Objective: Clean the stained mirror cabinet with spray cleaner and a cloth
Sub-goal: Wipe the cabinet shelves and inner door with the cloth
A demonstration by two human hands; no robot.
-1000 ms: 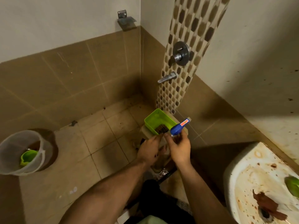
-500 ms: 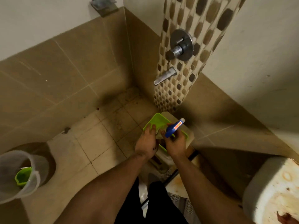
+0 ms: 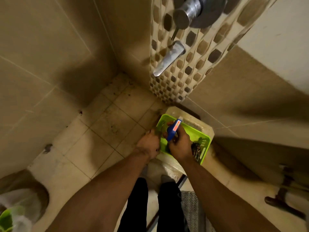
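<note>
My right hand (image 3: 181,146) holds the blue spray bottle (image 3: 173,131), the fingers curled round its body. The bottle is tilted, its white tip pointing up and away from me, and an orange label shows on its side. It hangs just above the green basket (image 3: 207,144), which sits on a pale stool (image 3: 204,126) in the corner by the mosaic strip (image 3: 184,77). Some dark things (image 3: 196,150) lie in the basket near its right end; I cannot tell what they are.

My left hand (image 3: 148,145) is at the basket's left rim, back up, fingers bent down toward the edge. I cannot tell whether they grip it.

On the mosaic strip above are a metal spout (image 3: 168,59) and a round valve (image 3: 192,10). The floor (image 3: 103,129) is pale stained tile. At the lower left stands a clear bucket (image 3: 21,201) with something green (image 3: 5,218) inside. Striped grey fabric (image 3: 190,210) lies by my legs.
</note>
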